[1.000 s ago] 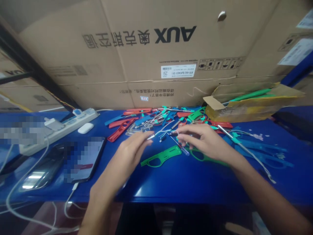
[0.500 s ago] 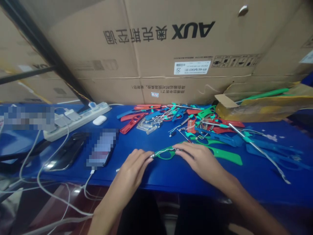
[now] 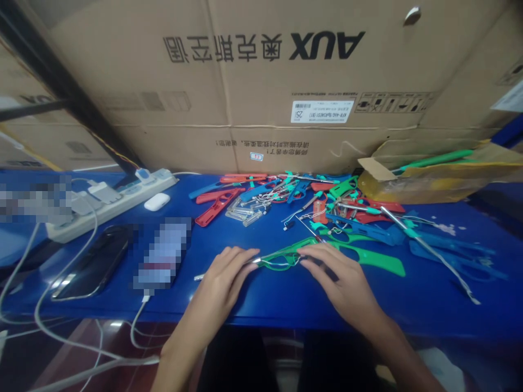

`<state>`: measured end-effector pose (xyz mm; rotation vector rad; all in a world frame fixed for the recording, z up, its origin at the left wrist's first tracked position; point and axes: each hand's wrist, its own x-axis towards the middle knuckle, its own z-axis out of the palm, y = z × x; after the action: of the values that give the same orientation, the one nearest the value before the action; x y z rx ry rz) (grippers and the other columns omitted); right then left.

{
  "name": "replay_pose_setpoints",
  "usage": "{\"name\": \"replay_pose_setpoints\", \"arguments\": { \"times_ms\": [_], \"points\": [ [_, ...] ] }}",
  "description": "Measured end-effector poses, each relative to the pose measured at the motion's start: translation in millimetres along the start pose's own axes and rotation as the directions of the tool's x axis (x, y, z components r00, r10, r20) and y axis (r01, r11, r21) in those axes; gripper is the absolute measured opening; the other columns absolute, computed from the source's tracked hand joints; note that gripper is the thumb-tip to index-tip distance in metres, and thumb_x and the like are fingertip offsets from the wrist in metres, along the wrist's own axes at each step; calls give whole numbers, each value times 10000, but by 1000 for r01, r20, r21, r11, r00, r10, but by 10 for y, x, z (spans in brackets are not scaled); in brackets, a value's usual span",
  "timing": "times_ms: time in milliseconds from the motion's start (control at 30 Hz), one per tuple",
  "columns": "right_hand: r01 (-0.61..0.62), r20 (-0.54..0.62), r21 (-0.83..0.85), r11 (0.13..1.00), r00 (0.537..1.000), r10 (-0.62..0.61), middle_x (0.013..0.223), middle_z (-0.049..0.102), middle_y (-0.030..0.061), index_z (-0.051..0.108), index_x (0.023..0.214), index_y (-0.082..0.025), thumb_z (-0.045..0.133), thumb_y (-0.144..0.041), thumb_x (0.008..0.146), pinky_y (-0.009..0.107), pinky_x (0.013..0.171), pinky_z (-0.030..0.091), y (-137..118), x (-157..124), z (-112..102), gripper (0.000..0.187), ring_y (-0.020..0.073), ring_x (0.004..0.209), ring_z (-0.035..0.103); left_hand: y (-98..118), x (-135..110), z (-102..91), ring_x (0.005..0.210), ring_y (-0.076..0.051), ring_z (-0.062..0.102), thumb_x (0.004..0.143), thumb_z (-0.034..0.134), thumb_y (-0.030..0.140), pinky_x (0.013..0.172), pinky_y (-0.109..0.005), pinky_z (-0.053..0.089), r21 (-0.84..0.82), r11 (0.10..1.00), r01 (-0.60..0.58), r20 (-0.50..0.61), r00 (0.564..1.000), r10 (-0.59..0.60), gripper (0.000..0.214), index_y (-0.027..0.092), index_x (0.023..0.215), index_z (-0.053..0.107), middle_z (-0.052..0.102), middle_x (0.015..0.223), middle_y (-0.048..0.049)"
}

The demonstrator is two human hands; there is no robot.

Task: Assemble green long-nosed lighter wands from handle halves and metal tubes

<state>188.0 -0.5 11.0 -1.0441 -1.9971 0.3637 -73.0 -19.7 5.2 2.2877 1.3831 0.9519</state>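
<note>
Above the near part of the blue table (image 3: pixel 253 302), a green plastic lighter casing (image 3: pixel 281 265) with a trigger loop spans the space between my hands. My left hand (image 3: pixel 224 275) pinches its left end, where a silver metal tube (image 3: pixel 256 260) shows at the fingertips. On the other end, my right hand (image 3: pixel 341 277) has its fingers closed round the casing, partly hiding it. A thin pale wire (image 3: pixel 292 263) runs along the casing near my right fingertips. Just beyond my right hand lies another green casing half (image 3: pixel 382 261).
Red casings (image 3: pixel 220 207), blue casings (image 3: pixel 379 231), clear small tanks (image 3: pixel 249 212) and wired metal tubes (image 3: pixel 398 220) are heaped behind. An open carton (image 3: pixel 433 185) stands back right. Two phones (image 3: pixel 92 264), an earbud case (image 3: pixel 157 202) and a power strip (image 3: pixel 110 204) are left.
My right hand has shifted slightly right along the casing, and the wire now bows lower near its fingertips. The view has moved a little; both hands still grip the casing.
</note>
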Motion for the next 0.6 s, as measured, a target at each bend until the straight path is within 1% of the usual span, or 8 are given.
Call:
{"name": "replay_pose_setpoints", "arguments": {
  "times_ms": [100, 200, 333, 500, 600],
  "points": [
    [-12, -9, 14, 1000, 1000, 12, 1019, 767, 11, 696, 1068, -235, 587, -187, 987, 299, 921, 556, -29, -8, -10, 144, 159, 949, 725, 13, -26, -3, 1027, -193, 609, 1059, 483, 224, 962, -384, 487, 3, 1000, -7, 12, 1000, 7, 340, 288, 1386, 551, 653, 1136, -48],
    [-10, -21, -11, 1000, 1000, 10, 998, 774, 10, 703, 1043, -225, 596, -181, 981, 289, 917, 556, -41, -16, -8, 132, 156, 928, 736, 26, -41, -6, 1052, -194, 605, 1062, 474, 220, 981, -389, 479, -9, 1000, -14, 21, 1000, 14, 315, 280, 1356, 571, 650, 1162, -51],
    [19, -37, -98, 995, 999, -23, 1008, 782, 20, 706, 1066, -205, 597, -166, 980, 280, 909, 563, -24, -55, 11, 144, 153, 926, 743, 16, -52, 10, 1058, -186, 605, 1054, 502, 209, 1016, -397, 459, -30, 999, -12, 5, 1000, 12, 260, 264, 1293, 588, 653, 1145, -43],
    [71, -7, -162, 984, 997, -73, 1047, 784, 36, 715, 1104, -187, 560, -149, 998, 289, 909, 577, 9, -109, 35, 192, 160, 964, 745, 27, -66, 15, 1051, -180, 606, 1050, 514, 203, 1033, -399, 447, -37, 999, -22, 2, 1000, 22, 219, 255, 1242, 604, 664, 1133, -34],
    [104, 12, -193, 976, 995, -103, 1076, 788, 36, 727, 1116, -185, 546, -151, 1005, 280, 874, 598, 33, -120, 45, 216, 167, 973, 754, 56, -79, 1, 1046, -176, 614, 1050, 512, 203, 1050, -395, 440, -39, 999, -26, -3, 1000, 26, 224, 256, 1246, 609, 673, 1127, -28]
  ]
}}
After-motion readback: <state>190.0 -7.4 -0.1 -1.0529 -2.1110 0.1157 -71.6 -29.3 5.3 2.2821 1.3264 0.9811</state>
